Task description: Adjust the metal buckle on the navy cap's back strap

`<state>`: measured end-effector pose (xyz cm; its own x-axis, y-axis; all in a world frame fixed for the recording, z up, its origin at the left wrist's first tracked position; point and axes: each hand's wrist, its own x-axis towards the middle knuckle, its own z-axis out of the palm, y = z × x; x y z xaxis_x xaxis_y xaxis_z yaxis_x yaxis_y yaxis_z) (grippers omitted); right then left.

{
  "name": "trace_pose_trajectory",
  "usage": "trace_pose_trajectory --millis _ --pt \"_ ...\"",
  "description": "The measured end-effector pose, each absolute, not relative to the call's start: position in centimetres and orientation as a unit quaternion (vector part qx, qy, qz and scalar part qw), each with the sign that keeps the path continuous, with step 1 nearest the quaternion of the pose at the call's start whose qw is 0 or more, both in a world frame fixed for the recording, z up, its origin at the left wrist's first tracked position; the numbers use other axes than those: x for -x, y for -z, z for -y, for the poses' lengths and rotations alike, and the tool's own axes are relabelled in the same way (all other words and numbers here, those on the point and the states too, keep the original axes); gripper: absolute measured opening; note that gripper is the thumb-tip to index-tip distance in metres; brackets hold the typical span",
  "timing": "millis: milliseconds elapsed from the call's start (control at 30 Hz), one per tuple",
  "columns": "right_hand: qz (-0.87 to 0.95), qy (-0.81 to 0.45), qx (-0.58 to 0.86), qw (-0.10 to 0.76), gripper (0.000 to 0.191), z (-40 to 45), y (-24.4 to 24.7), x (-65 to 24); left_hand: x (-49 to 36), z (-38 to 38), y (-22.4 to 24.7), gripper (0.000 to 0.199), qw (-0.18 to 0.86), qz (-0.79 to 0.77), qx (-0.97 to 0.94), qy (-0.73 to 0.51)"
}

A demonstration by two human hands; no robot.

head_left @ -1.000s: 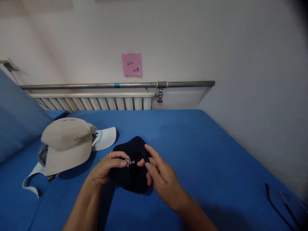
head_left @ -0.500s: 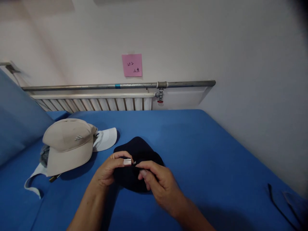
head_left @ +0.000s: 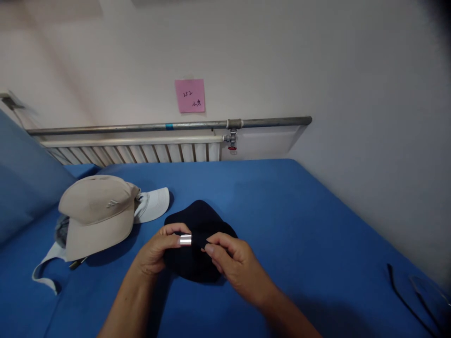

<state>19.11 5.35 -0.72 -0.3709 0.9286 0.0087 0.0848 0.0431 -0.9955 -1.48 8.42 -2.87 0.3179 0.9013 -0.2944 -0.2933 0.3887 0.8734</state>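
A dark navy or black cap (head_left: 193, 213) lies on the blue surface in front of me, partly covered by my hands. My left hand (head_left: 155, 253) pinches a shiny silver buckle (head_left: 185, 240) between thumb and fingers at the cap's near side. From the buckle a short dark strap (head_left: 199, 241) runs to the right, where the thumb and index finger of my right hand (head_left: 237, 265) grip it. The fine edge between strap and cap is hard to make out, dark on dark.
At the left a beige cap (head_left: 95, 202) rests over a grey one, beside a white cap's brim (head_left: 155, 205) and a loose white strap (head_left: 44, 270). Black-armed glasses (head_left: 405, 295) lie at the lower right. Behind stand a radiator (head_left: 162, 152) and a pipe (head_left: 275, 122).
My right fingers have shifted slightly, and a dark length of strap now spans the gap from the buckle, where a small bright bit showed before. My left hand keeps its hold.
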Motion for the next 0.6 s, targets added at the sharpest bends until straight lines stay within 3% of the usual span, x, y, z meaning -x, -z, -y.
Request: trace_pose_trajectory --millis 600 --pt "0.594 -0.598 0.411 0.348 0.018 -5.41 0.59 -19.42 1.54 -8.42 2.84 0.027 0.736 -0.403 -0.368 -0.4"
